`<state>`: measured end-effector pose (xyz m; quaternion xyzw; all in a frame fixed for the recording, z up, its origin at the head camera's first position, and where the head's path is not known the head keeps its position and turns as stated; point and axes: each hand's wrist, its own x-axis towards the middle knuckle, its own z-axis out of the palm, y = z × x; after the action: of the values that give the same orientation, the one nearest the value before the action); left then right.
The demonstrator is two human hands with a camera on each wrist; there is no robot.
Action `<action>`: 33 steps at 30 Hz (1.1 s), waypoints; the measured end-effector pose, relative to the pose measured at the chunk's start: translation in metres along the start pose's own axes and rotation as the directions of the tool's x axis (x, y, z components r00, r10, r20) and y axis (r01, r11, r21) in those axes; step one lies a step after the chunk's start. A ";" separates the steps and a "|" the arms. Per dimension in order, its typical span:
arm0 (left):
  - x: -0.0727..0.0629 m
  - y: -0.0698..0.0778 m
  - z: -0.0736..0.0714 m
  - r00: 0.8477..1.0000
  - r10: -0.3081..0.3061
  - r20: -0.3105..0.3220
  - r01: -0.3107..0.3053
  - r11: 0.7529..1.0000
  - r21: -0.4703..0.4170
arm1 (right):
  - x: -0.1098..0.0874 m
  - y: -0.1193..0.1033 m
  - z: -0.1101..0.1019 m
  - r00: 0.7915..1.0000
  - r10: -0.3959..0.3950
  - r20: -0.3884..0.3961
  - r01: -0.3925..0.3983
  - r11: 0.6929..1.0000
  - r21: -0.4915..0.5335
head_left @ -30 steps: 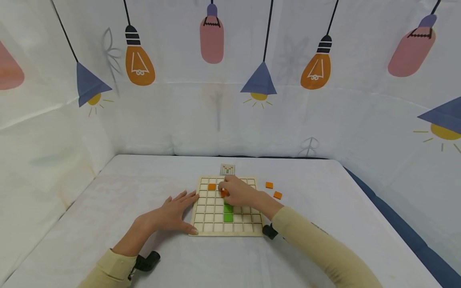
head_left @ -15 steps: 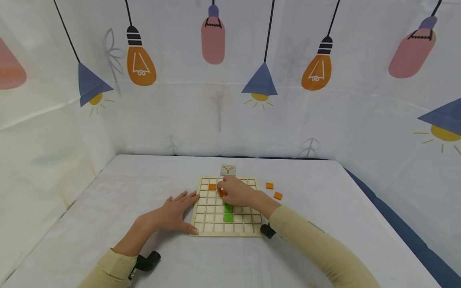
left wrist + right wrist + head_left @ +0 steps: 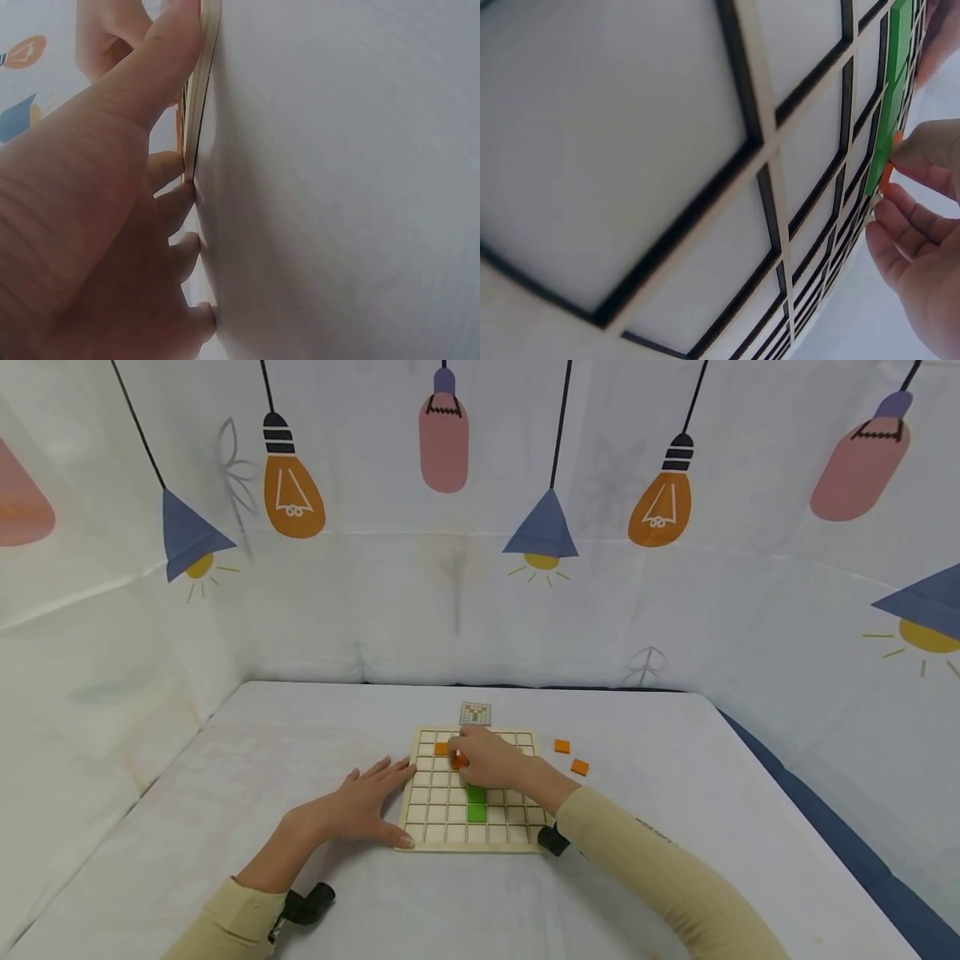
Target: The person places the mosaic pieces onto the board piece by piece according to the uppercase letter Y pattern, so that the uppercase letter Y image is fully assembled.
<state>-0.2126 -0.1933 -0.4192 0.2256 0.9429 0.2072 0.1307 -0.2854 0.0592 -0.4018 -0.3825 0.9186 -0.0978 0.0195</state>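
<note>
A wooden grid board (image 3: 438,833) lies on the table, with green square tiles (image 3: 476,812) set in one of its columns. My right hand (image 3: 491,760) is over the upper part of the board and pinches an orange square tile (image 3: 458,762) between thumb and fingers. The right wrist view shows this orange tile (image 3: 887,172) tilted, next to the green tiles (image 3: 889,105). Another orange tile (image 3: 441,748) sits in a cell near the upper left. My left hand (image 3: 356,806) is spread at the board's left edge, its thumb on the rim and straight fingers on the table.
Two loose orange tiles, one at the back (image 3: 562,746) and one nearer (image 3: 580,767), lie right of the board. A small card with a printed grid pattern (image 3: 475,713) lies behind it. A white cloth covers the table (image 3: 300,727).
My right hand has shifted slightly left across the board, carrying the pinched orange tile toward the one in the upper left cell. My left hand has stayed in place.
</note>
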 end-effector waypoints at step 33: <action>0.000 0.003 -0.001 1.000 -0.006 -0.006 0.006 1.000 -0.002 | -0.008 0.006 -0.001 0.999 -0.004 -0.032 0.004 1.000 -0.006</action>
<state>-0.2115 -0.1916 -0.4173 0.2219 0.9438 0.2085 0.1286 -0.2843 0.0691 -0.4021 -0.3829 0.9182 -0.1012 0.0033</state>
